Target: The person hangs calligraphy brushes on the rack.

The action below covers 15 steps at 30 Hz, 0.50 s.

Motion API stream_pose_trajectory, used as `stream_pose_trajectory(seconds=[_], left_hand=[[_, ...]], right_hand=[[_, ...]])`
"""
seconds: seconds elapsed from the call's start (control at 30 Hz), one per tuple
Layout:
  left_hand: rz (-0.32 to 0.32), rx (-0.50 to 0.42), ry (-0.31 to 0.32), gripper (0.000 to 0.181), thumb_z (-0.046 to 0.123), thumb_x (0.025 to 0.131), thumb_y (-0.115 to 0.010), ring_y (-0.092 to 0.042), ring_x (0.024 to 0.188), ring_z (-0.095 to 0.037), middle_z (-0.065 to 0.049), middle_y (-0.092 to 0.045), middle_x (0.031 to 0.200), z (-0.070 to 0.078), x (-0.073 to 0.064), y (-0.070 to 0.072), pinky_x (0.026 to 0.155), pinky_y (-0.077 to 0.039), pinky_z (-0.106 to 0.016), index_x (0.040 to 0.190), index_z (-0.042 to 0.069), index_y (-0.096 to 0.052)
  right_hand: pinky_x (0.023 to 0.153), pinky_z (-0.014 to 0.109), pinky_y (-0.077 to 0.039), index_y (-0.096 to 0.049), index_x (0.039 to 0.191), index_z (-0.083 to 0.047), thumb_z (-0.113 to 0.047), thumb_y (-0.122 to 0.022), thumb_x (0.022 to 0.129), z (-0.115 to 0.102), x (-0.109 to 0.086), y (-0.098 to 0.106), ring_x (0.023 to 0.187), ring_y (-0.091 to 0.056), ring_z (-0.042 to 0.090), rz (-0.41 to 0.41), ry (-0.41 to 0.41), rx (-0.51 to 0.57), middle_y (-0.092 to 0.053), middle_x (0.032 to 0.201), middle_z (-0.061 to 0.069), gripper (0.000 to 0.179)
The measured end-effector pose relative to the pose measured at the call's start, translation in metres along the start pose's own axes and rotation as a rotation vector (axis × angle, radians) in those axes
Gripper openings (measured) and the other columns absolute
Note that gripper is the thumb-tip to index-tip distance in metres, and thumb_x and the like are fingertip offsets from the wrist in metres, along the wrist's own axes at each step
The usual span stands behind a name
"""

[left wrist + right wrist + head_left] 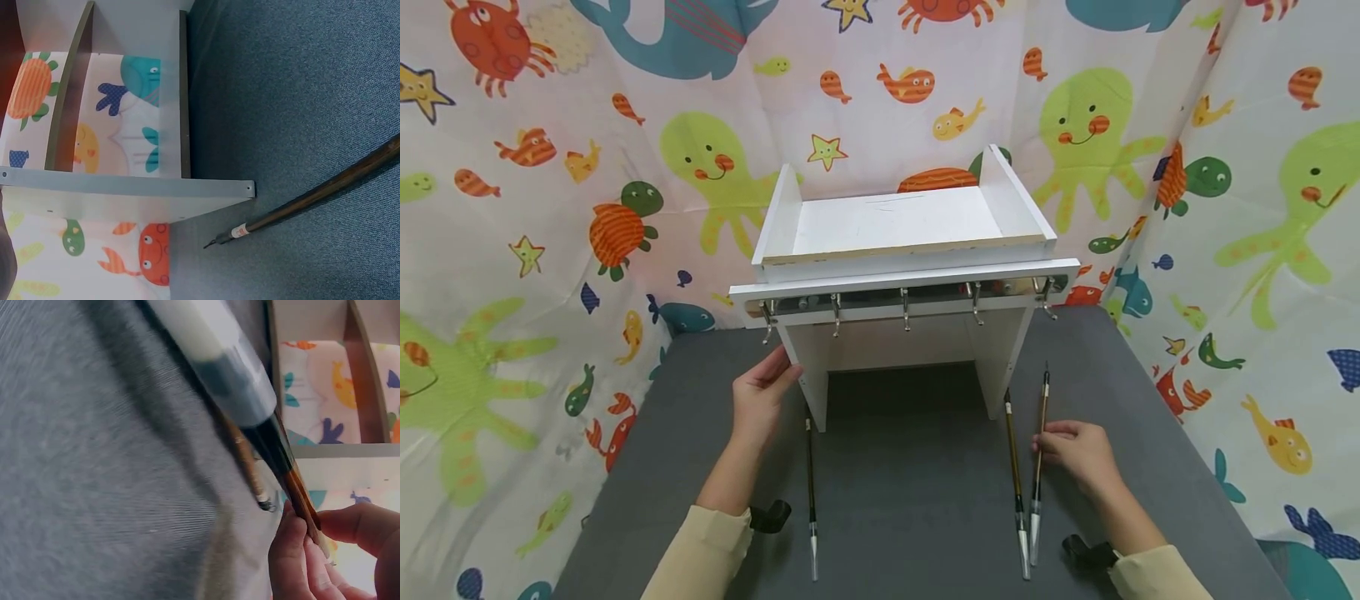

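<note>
A white shelf unit (902,275) stands on the dark surface, with a metal rail of several hooks (906,308) along its front. My left hand (760,400) touches the outer side of the shelf's left panel (125,181); little of that hand shows in the left wrist view. On the other side, my right hand (1078,450) pinches the handle of a calligraphy brush (294,475) between thumb and fingers, its white bristles in a clear cap. Beside it, close to the right panel, lies a second brush (1015,467). A third brush (811,483) lies by the left panel.
The grey cloth-like tabletop (917,517) spreads in front of the shelf and to both sides. A curtain (880,117) printed with sea animals hangs behind it and on both sides.
</note>
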<state>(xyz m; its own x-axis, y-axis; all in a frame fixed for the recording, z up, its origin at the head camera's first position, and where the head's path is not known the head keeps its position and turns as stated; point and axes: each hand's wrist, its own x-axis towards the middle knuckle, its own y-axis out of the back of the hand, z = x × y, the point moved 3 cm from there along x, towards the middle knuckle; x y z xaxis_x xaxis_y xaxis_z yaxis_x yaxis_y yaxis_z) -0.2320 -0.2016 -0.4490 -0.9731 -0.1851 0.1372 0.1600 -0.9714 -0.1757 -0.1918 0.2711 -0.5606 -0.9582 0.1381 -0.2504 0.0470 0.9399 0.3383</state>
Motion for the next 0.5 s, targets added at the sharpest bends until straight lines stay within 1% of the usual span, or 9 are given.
stream_pose_trajectory(seconds=[0.13, 0.23, 0.33, 0.43, 0.5], left_hand=[[-0.005, -0.002, 0.008, 0.047, 0.004, 0.082, -0.072, -0.062, 0.114, -0.012, -0.007, -0.063, 0.126, -0.008, 0.004, 0.003, 0.090, -0.050, -0.021, 0.127, 0.001, -0.058], [0.004, -0.006, 0.006, 0.047, 0.005, 0.081, -0.073, -0.062, 0.114, -0.012, -0.006, -0.063, 0.125, -0.015, 0.007, 0.005, 0.089, -0.051, -0.022, 0.126, 0.002, -0.059], [0.009, -0.018, -0.003, 0.047, 0.005, 0.080, -0.073, -0.062, 0.113, -0.013, -0.007, -0.064, 0.124, -0.019, 0.009, 0.005, 0.089, -0.051, -0.023, 0.126, 0.002, -0.060], [0.012, -0.026, -0.001, 0.046, 0.003, 0.081, -0.072, -0.063, 0.112, -0.011, -0.009, -0.064, 0.124, -0.011, 0.005, 0.002, 0.089, -0.051, -0.022, 0.125, -0.001, -0.059], [0.013, -0.034, 0.002, 0.046, 0.000, 0.082, -0.071, -0.063, 0.111, -0.011, -0.009, -0.063, 0.124, -0.005, 0.003, 0.000, 0.089, -0.051, -0.023, 0.125, -0.003, -0.058]], right_hand=[[0.071, 0.031, -0.058, -0.055, 0.121, 0.010, -0.018, -0.064, 0.091, -0.009, -0.007, 0.009, 0.086, -0.072, 0.022, 0.011, -0.001, 0.069, -0.072, 0.099, 0.017, 0.042], [0.073, 0.032, -0.058, -0.054, 0.123, 0.010, -0.023, -0.068, 0.089, -0.018, -0.014, 0.016, 0.089, -0.072, 0.022, 0.031, 0.008, 0.130, -0.073, 0.099, 0.013, 0.050], [0.073, 0.032, -0.058, -0.053, 0.124, 0.008, -0.028, -0.070, 0.086, -0.026, -0.019, 0.022, 0.091, -0.071, 0.023, 0.049, 0.028, 0.180, -0.074, 0.096, 0.006, 0.055], [0.072, 0.030, -0.058, -0.053, 0.123, 0.009, -0.029, -0.072, 0.085, -0.036, -0.024, 0.025, 0.090, -0.072, 0.022, 0.072, 0.067, 0.224, -0.075, 0.092, 0.000, 0.057], [0.070, 0.028, -0.058, -0.056, 0.121, 0.008, -0.028, -0.073, 0.083, -0.043, -0.029, 0.028, 0.087, -0.072, 0.019, 0.095, 0.091, 0.246, -0.075, 0.090, -0.002, 0.055]])
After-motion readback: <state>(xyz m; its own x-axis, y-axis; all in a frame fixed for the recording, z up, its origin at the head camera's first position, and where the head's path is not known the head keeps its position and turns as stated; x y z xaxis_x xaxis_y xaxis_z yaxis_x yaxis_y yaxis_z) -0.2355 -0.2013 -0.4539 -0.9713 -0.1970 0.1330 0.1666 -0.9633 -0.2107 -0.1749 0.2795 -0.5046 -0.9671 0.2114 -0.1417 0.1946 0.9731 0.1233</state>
